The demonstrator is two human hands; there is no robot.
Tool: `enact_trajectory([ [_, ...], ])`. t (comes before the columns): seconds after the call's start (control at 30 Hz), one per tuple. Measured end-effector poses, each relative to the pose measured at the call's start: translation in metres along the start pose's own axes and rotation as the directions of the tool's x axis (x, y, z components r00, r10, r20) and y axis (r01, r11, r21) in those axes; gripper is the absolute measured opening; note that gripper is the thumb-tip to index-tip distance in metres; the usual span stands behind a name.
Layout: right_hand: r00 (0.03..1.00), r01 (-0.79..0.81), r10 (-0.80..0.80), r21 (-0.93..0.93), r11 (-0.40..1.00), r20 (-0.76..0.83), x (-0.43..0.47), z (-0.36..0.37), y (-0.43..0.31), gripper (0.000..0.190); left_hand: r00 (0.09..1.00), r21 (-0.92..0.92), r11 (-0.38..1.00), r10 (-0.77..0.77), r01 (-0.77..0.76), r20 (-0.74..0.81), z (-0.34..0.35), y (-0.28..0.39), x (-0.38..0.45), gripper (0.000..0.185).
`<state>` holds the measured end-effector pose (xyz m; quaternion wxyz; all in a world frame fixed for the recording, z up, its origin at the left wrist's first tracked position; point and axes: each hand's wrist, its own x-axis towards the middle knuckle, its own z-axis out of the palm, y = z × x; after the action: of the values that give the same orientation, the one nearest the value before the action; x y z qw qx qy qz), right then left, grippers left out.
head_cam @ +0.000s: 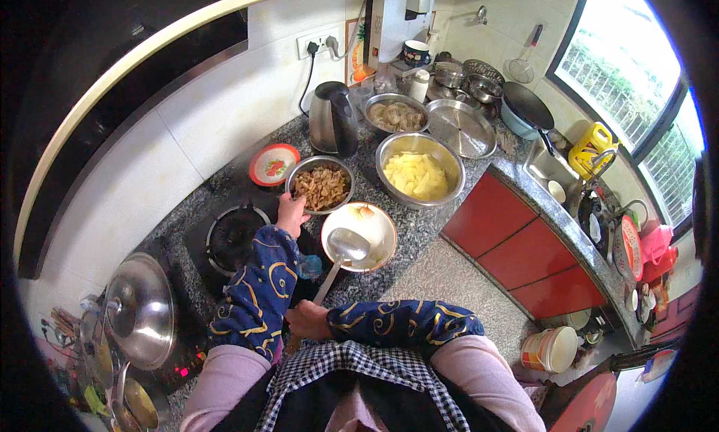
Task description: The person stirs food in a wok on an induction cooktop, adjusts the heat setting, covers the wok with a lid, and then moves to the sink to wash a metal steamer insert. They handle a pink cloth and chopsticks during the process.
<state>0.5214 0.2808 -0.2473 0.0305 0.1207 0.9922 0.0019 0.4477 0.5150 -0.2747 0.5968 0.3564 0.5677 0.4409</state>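
Note:
My left hand [292, 214] reaches forward and grips the near left rim of a metal bowl of brown cooked pieces [322, 186], perhaps meat. My right hand [308, 320] is closed around the handle of a metal ladle [348, 244]. The ladle's head rests in or over a white bowl with an orange rim [386, 230], just beyond my right hand. A steel bowl [458, 182] of sliced yellow pieces, perhaps potato, stands to the right of the brown food. A red-rimmed plate [293, 152] lies at the left of the meat bowl.
A gas burner [212, 238] is left of my forearm, with a domed steel lid [140, 311] nearer. An electric kettle [326, 117], a bowl of pale rounded food [396, 115] and a round metal tray [463, 130] stand behind. A sink [547, 165] lies at right.

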Motion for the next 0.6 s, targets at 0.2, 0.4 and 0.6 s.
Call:
enact_trajectory([
  [0.2, 0.997, -0.067, 0.058, 0.231, 0.971, 0.043, 0.007, 0.016, 0.019, 0.017, 0.971, -0.048, 0.980, -0.200, 0.195, -0.133, 0.019, -0.003, 0.004, 0.038],
  [0.4, 0.994, 0.040, -0.010, 0.280, 0.959, -0.108, 0.003, 0.036, 0.026, 0.015, 0.976, -0.253, 0.950, -0.149, 0.186, 0.157, 0.005, -0.012, 0.012, 0.046],
  [0.6, 0.949, 0.110, 0.025, 0.404, 0.908, -0.313, -0.004, 0.052, 0.035, 0.015, 0.997, -0.319, 0.945, -0.050, 0.067, 0.061, -0.010, 0.011, -0.028, 0.042],
])
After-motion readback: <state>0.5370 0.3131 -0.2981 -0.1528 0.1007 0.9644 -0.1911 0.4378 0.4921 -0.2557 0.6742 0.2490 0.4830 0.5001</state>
